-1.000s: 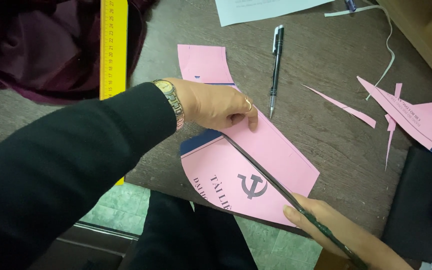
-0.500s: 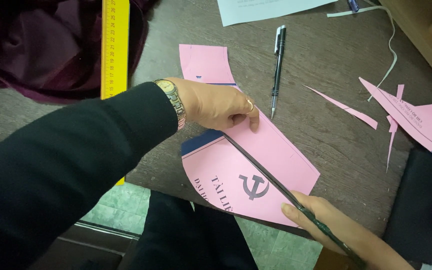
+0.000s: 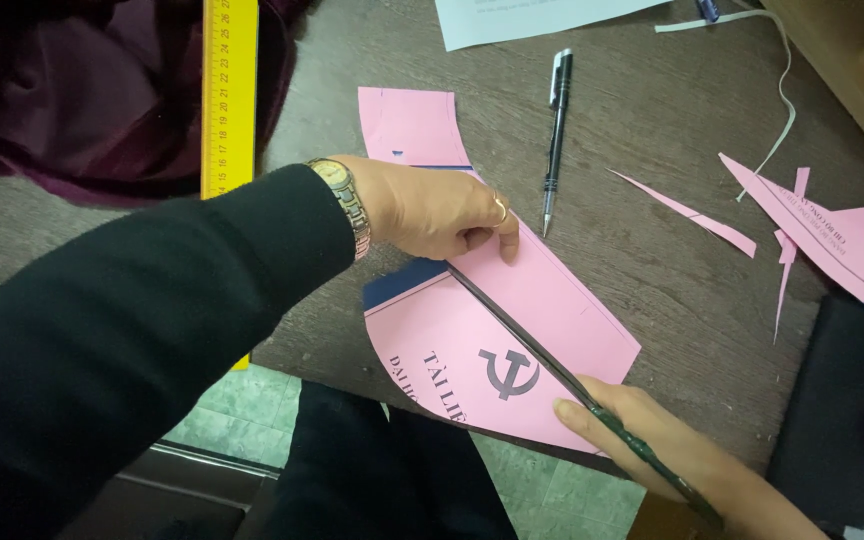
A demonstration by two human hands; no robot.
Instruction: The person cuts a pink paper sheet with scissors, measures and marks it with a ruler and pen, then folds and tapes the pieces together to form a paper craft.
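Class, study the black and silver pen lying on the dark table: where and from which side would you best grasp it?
Take the black and silver pen at mid-barrel, from above, fingers on its left and right sides. It lies flat and alone, pointing away, with bare dark table on both sides.

Office desk: pen (image 3: 556, 135), ruler (image 3: 229, 95), papers (image 3: 532, 15)
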